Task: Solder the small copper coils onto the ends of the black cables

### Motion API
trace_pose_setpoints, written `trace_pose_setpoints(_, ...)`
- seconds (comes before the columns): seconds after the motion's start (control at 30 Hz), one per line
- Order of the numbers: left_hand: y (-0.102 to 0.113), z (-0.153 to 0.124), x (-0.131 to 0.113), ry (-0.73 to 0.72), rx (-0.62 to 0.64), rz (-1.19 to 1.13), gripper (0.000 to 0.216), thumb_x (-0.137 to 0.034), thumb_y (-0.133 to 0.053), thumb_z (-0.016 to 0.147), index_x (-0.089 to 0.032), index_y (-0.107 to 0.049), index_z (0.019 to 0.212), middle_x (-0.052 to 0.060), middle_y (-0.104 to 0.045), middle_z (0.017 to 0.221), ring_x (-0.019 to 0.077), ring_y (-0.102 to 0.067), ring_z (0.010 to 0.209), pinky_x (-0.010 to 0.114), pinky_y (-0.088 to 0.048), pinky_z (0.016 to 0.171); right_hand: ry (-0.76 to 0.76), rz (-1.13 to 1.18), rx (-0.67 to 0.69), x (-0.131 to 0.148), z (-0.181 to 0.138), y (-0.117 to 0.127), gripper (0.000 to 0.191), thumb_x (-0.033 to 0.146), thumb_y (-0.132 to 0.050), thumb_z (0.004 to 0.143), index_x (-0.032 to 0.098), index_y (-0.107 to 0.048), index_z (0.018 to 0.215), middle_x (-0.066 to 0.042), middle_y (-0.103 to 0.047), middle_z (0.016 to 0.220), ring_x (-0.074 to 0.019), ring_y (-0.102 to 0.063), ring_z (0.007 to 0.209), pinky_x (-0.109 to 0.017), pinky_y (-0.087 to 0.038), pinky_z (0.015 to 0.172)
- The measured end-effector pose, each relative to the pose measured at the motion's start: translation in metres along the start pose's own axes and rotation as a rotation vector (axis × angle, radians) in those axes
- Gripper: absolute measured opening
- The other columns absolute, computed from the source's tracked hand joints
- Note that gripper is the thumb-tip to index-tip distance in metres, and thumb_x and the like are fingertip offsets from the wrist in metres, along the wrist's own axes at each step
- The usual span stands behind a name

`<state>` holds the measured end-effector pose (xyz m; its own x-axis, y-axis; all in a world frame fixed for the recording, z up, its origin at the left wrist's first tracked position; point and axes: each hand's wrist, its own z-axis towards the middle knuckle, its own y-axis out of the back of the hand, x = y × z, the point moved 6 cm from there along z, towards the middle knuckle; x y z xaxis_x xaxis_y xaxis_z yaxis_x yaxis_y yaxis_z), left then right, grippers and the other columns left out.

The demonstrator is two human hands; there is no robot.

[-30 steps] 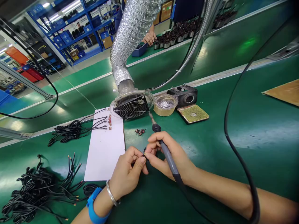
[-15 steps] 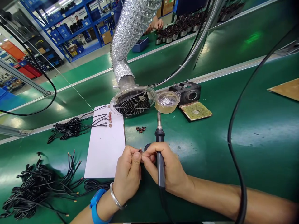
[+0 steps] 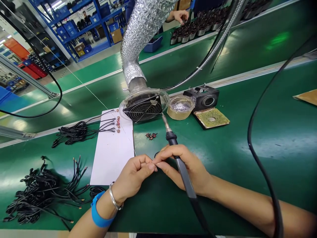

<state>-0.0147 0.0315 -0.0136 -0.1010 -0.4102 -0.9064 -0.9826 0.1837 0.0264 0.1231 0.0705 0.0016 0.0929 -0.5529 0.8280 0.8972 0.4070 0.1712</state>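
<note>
My left hand (image 3: 135,173) pinches a tiny part (image 3: 155,168) between thumb and fingers; it is too covered to make out. Its wrist has a blue strap and a silver bangle. The soldering iron (image 3: 183,173) lies in my right hand (image 3: 194,167), its metal tip slanting up and left towards the extractor fan (image 3: 142,109). The right thumb and forefinger meet the left fingertips at the same tiny part. Just beyond the hands lie several small red-and-black parts (image 3: 151,136). A white sheet (image 3: 111,158) on the left carries small copper-coloured parts (image 3: 118,123) beside cable ends.
Black cables (image 3: 37,195) heap at the left, with another bundle (image 3: 74,132) behind. A foil-lined round container (image 3: 180,114), black iron stand (image 3: 204,99) and yellow sponge (image 3: 212,117) stand beyond the iron. A silver duct (image 3: 143,33) hangs overhead. Across the bench is a co-worker's hand (image 3: 180,16).
The soldering iron has tilted, its tip swinging left towards the fan. My fingertips have shifted slightly right and cover the small part more. The view has shifted slightly.
</note>
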Motion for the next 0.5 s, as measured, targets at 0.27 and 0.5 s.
trace_pose_setpoints(0.27,-0.001,-0.002,0.009,0.001,0.127,0.121,0.036,-0.05,-0.057,0.088,-0.016,-0.055,0.078,-0.006,-0.037,0.062,0.0088,-0.027,0.057,0.023,-0.02,0.053,0.131,-0.086,0.135,0.008,-0.001,0.0,0.031,0.008,-0.053,0.087,0.026,-0.048,0.111,-0.003,-0.067,0.091,-0.0181,-0.066,0.083,-0.033,-0.054,0.074)
trace_pose_setpoints(0.5,-0.011,-0.008,0.002,-0.076,0.167,0.359,0.026,-0.034,-0.046,0.095,-0.016,-0.053,0.078,-0.003,-0.043,0.069,0.0115,-0.036,0.064,0.025,-0.03,0.06,0.218,-0.203,0.167,0.025,0.014,-0.011,0.028,0.008,-0.05,0.088,0.023,-0.049,0.111,-0.003,-0.066,0.085,-0.0179,-0.059,0.075,-0.03,-0.052,0.067)
